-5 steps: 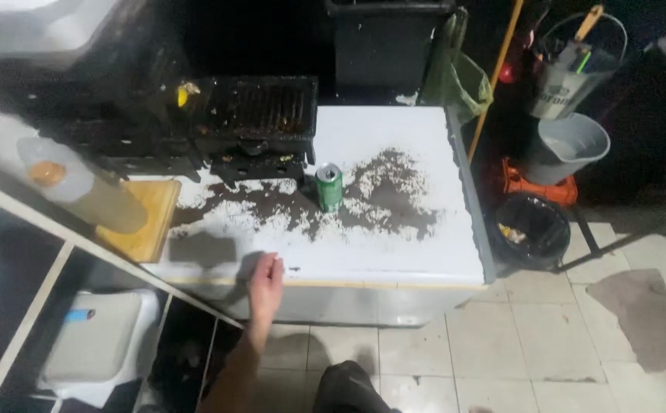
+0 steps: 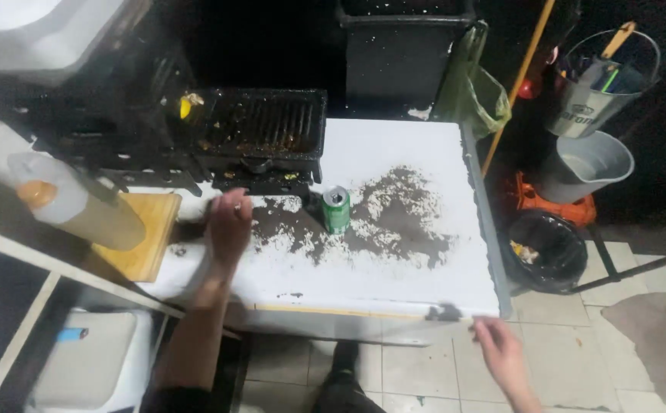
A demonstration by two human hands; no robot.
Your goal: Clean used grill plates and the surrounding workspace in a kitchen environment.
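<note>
Just beyond your left hand (image 2: pixel 230 223), whose fingers curl loosely on the white table (image 2: pixel 394 287) gripping nothing you can make out, sits the black grill (image 2: pixel 263 130), its long axis running left to right. Right of those fingers, a green can (image 2: pixel 337 209) stands upright amid dark ash (image 2: pixel 394 218); a wooden board (image 2: pixel 146 237) lies to their left. Your right hand (image 2: pixel 501 353) hangs open off the table's near corner.

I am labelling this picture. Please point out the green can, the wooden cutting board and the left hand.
green can (image 2: pixel 337 212), head view, on its side wall.
wooden cutting board (image 2: pixel 148 239), head view, on its bare top.
left hand (image 2: pixel 230 226), head view, on its back.
</note>
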